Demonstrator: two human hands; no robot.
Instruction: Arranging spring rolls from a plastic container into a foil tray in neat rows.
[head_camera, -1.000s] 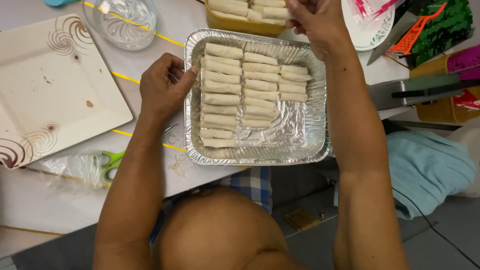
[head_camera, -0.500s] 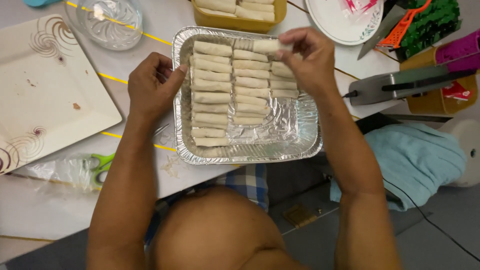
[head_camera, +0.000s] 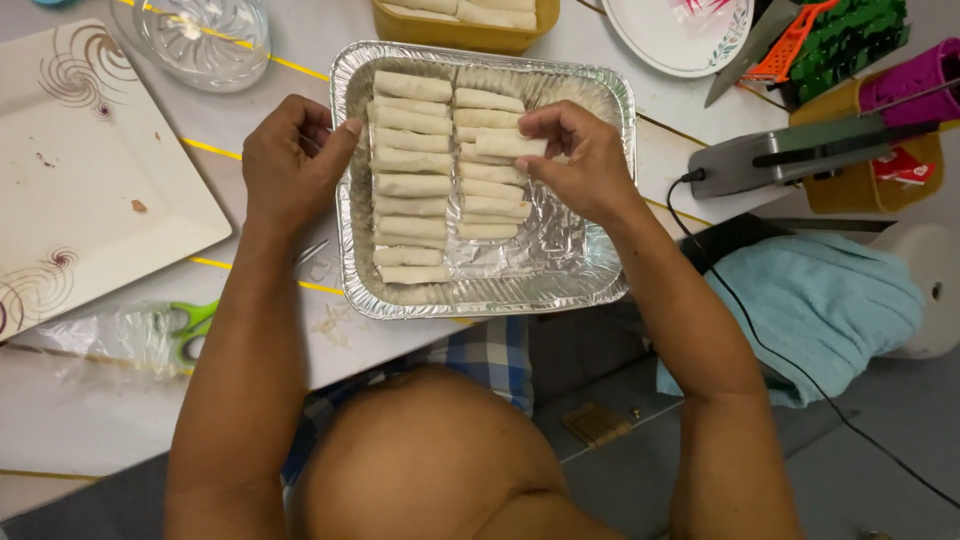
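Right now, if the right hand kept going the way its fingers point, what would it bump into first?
The right hand, holding a roll, points toward the left column of rolls in the foil tray. It would probably meet those first, though height is unclear.

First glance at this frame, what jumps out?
The foil tray at centre, packed with two columns of pale rolled wrappers, draws the eye first. The right hand holds one roll in a fingertip grip over the right column, while the left hand rests on the tray's left rim. To the left lies a square white plate with brown swirl marks, and green-handled scissors sit under clear plastic nearer the person.
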